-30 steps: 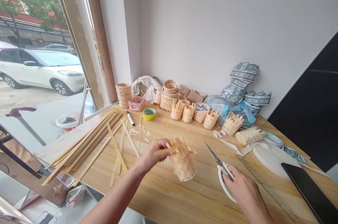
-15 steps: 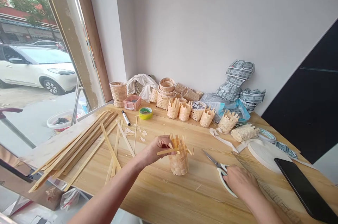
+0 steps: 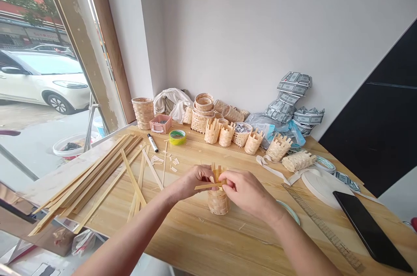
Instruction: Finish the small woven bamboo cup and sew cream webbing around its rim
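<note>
A small woven wood-strip basket (image 3: 219, 203) stands upright on the table in front of me, its upright strip ends rising past the weave. My left hand (image 3: 190, 184) is closed at its upper left side, pinching a thin wooden strip (image 3: 206, 187) against the rim. From the right, my right hand (image 3: 249, 192) pinches at the rim with thumb and forefinger; the part of the strip in those fingertips is mostly hidden. Under my right forearm lie the scissors (image 3: 291, 211), of which only a pale handle shows.
Loose wooden strips (image 3: 94, 172) are piled at the left. Along the back stand several woven baskets (image 3: 226, 136), a pink box (image 3: 160, 124) and green-yellow tape (image 3: 177, 137). A marker (image 3: 152, 142) lies nearby. To the right are a ruler (image 3: 321, 224), white ribbon roll (image 3: 321, 187) and black phone (image 3: 371, 228).
My right hand has let go of the scissors and moved left to the basket's rim. The left hand stays at the basket. The view has shifted slightly.
</note>
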Motion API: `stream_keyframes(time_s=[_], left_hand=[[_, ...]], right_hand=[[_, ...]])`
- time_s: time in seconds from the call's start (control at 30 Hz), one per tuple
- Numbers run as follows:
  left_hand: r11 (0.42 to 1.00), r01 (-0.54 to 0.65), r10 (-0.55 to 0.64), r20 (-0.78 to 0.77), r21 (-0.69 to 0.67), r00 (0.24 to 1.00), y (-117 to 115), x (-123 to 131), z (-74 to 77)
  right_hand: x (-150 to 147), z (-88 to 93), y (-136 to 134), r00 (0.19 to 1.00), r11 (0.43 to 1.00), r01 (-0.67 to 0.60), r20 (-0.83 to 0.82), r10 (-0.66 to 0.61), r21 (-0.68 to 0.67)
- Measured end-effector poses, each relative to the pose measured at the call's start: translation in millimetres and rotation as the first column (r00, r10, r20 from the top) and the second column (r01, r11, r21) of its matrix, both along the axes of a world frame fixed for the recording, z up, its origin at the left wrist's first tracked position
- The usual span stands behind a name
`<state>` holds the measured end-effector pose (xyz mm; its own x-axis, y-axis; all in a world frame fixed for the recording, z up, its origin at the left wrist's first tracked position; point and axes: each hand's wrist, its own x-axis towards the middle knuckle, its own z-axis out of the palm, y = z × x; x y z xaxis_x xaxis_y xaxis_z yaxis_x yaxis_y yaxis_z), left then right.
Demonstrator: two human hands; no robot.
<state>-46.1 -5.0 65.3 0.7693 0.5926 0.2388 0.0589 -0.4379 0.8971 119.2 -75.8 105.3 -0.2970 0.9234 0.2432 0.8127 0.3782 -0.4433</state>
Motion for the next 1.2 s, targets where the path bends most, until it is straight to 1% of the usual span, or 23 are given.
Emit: stream_keyframes(time_s=[0.07, 0.17, 0.33, 0.5, 0.67, 0.73, 0.8, 0.9, 1.03, 1.2], left_hand=[[1.000, 0.003, -0.003, -0.013, 0.022, 1.000, 1.7, 0.8, -0.4], [0.998, 0.012, -0.011, -0.028, 0.056, 1.000, 5.9, 1.5, -1.5], [0.991, 0.072, -0.068, -0.040, 0.109, 0.997, 13.1, 0.3, -1.5], [0.980, 0.139, -0.133, -0.049, 0.139, 0.990, 16.7, -0.5, 0.8], [0.973, 0.175, -0.168, -0.059, 0.154, 0.984, 15.1, -0.3, 2.5], [0.969, 0.187, -0.179, -0.062, 0.160, 0.982, 14.0, -0.1, 3.4], [0.964, 0.203, -0.194, -0.068, 0.170, 0.979, 13.3, 0.0, 4.5], [0.956, 0.221, -0.209, -0.082, 0.194, 0.974, 12.3, -0.2, 5.8], [0.949, 0.211, -0.188, -0.114, 0.235, 0.975, 9.6, -0.4, 5.6], [0.950, 0.162, -0.140, -0.098, 0.267, 0.985, 5.8, 0.1, 0.6]], right_hand=[[0.1, 1.6, 2.8, 1.000, 0.999, -0.011, 0.026, 0.012, -0.035], [0.2, 0.8, 4.8, 0.999, 0.996, -0.032, 0.003, 0.032, -0.088], [3.2, -4.9, 6.1, 0.993, 0.981, -0.096, -0.090, 0.082, -0.167], [9.8, -11.4, 5.5, 0.980, 0.973, -0.125, -0.178, 0.091, -0.192], [13.3, -20.0, 1.2, 0.975, 0.978, -0.117, -0.207, 0.080, -0.175], [13.8, -22.9, -1.7, 0.976, 0.983, -0.109, -0.205, 0.077, -0.148], [13.4, -24.2, -4.9, 0.981, 0.991, -0.096, -0.175, 0.079, -0.093], [11.7, -22.4, -10.1, 0.992, 0.996, -0.090, -0.086, 0.088, -0.022], [9.1, -19.3, -14.8, 0.996, 0.996, -0.087, -0.020, 0.087, -0.015], [7.8, -23.0, -15.8, 0.996, 0.996, -0.087, -0.029, 0.087, 0.002]])
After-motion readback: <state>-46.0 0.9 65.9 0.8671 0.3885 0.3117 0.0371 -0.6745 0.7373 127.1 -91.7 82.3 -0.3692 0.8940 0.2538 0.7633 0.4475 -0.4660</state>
